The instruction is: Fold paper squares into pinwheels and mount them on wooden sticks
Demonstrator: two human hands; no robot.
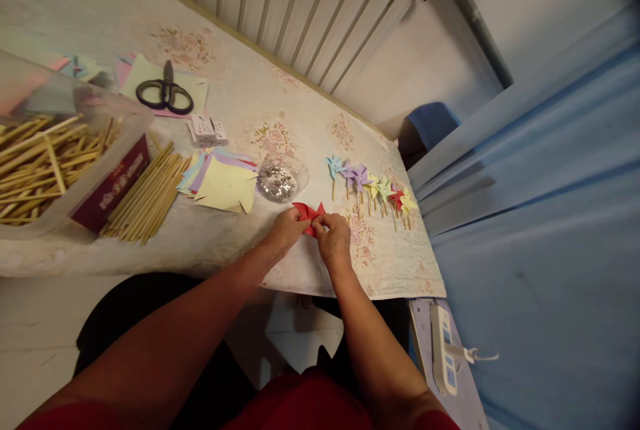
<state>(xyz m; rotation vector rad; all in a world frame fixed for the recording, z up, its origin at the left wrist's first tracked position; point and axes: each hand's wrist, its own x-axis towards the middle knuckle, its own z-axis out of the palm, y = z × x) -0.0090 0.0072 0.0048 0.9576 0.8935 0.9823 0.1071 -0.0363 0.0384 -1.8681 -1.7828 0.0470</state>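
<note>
Both hands meet over a red paper pinwheel near the table's front edge. My left hand pinches its left side, and my right hand has its fingertips closed at the middle and right side. Whether a pin is between the right fingertips is too small to make out. Just beyond them lies a clear bag of shiny metal pins. A stack of cut coloured paper squares, pale yellow on top, sits left of the bag. Finished pinwheels on sticks lie in a row to the right.
At the left, a bundle of wooden sticks lies beside a clear plastic bin full of sticks. Black-handled scissors rest on paper behind small white boxes. A power strip is right of the table; a blue curtain hangs there.
</note>
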